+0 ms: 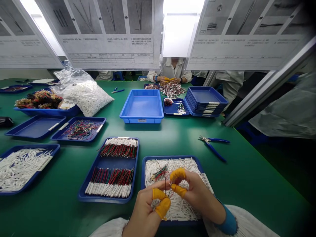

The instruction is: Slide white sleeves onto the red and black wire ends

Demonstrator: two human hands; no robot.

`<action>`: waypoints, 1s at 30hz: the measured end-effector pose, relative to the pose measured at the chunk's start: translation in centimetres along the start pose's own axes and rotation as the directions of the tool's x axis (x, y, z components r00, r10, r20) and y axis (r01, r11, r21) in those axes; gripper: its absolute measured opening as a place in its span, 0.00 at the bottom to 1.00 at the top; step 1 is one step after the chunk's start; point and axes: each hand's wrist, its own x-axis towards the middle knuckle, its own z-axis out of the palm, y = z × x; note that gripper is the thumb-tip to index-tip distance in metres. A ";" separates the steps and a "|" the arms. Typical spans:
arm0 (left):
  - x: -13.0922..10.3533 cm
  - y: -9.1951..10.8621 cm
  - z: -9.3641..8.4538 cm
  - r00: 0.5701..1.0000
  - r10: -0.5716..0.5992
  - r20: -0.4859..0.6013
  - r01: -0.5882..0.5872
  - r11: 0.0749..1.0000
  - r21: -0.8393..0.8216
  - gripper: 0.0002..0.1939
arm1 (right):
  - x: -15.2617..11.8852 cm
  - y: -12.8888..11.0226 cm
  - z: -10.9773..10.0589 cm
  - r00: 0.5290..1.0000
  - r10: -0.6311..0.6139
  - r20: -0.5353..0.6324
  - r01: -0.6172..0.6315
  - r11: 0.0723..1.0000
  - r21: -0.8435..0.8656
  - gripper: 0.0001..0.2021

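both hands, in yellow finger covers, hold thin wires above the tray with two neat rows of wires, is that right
Not there: the head view shows the left hand and right hand, in yellow finger covers, holding thin wires above the tray of loose white tubes.

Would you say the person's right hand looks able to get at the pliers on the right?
Probably yes: the pliers lie on the green table, beyond the tray, and nothing tall stands between them and the right hand, though it is busy with thin wires.

Head cam, facing fwd/down, close abv table
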 end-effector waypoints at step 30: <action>0.3 0.4 0.0 0.996 -0.083 0.022 0.083 0.996 -0.012 0.03 | 0.1 -0.8 -1.5 0.924 0.334 -0.186 -0.110 0.698 0.708 0.09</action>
